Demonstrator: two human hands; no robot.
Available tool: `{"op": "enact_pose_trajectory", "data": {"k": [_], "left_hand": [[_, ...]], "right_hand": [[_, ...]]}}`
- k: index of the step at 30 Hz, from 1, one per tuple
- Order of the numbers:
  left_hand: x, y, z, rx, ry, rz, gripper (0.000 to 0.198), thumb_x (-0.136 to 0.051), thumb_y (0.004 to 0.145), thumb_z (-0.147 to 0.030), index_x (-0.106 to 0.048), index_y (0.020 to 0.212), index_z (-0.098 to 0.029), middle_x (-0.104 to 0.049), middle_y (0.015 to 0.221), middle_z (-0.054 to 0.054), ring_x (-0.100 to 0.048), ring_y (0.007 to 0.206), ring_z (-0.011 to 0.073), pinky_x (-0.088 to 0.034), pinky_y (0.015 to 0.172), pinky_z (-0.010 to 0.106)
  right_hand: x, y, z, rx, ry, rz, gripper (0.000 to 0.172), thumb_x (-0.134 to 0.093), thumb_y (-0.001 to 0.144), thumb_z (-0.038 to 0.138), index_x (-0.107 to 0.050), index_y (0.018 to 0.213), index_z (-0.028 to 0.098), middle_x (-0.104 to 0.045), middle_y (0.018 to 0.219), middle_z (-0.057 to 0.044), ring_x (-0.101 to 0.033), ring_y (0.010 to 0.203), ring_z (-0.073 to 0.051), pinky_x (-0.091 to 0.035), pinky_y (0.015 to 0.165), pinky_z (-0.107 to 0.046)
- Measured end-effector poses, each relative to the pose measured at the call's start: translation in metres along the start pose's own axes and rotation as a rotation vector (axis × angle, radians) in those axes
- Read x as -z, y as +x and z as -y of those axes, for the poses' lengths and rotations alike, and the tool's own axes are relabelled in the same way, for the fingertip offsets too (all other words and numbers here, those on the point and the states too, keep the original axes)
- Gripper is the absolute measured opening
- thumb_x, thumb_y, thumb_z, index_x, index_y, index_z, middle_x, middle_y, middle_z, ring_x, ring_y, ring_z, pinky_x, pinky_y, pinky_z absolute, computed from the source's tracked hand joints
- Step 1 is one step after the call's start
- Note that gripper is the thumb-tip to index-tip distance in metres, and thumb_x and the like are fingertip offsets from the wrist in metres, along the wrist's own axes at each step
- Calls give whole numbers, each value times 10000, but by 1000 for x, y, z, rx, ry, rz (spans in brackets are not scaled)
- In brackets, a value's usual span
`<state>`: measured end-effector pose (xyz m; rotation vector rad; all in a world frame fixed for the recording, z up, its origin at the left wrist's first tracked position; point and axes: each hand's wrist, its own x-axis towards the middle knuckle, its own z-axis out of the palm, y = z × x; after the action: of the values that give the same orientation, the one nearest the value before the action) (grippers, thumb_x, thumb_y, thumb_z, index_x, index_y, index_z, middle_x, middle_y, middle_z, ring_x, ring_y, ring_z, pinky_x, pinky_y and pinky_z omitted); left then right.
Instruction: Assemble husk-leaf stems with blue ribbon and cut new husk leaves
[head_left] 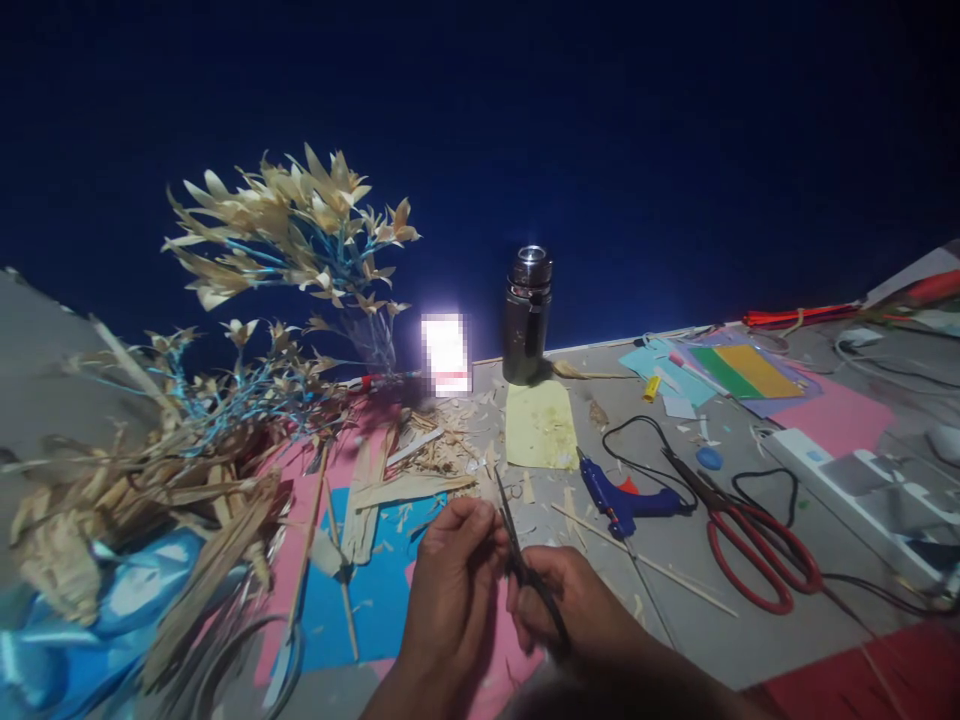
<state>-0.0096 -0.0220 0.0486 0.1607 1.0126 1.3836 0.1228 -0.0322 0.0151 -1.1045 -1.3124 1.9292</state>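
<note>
My left hand [456, 570] pinches a small pale piece of dried husk [489, 487] between thumb and fingers. Close beside it, my right hand [562, 590] grips a pair of dark scissors [507, 512], blades pointing up and away from me. The blades stand right at the husk piece; whether they touch it I cannot tell. Below both hands lie a blue sheet [397, 620] and a pink sheet [506, 640]. Flat strips of dried husk [366, 515] rest just left of my left hand, near a heap of shavings [431, 440].
Husk flowers on blue stems [292, 240] stand at the back left, above bundled dry husks [67, 530]. A dark flask [527, 330] rises behind a yellow paper [540, 425]. On the right lie a blue glue gun [626, 502], red-handled scissors [750, 550] and a power strip [847, 490].
</note>
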Motion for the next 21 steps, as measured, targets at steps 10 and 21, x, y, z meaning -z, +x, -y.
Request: {"op": "enact_pose_trajectory", "data": {"k": [10, 21], "left_hand": [[4, -1, 2, -14, 7, 42, 333, -971, 548, -273, -676, 638, -149, -643, 595, -3, -578, 583, 103, -484, 583, 188], [10, 2, 0, -11, 6, 70, 257, -921, 638, -232, -679, 685, -160, -651, 628, -5, -585, 607, 105, -486, 602, 195]], "right_hand": [[0, 0, 1, -80, -23, -29, 377, -746, 715, 484, -531, 618, 189, -549, 518, 24, -431, 465, -91, -308, 475, -213], [-4, 2, 4, -154, 73, -15, 374, -774, 664, 454, -520, 557, 200, -511, 448, 48, -403, 397, -77, -294, 436, -208]]}}
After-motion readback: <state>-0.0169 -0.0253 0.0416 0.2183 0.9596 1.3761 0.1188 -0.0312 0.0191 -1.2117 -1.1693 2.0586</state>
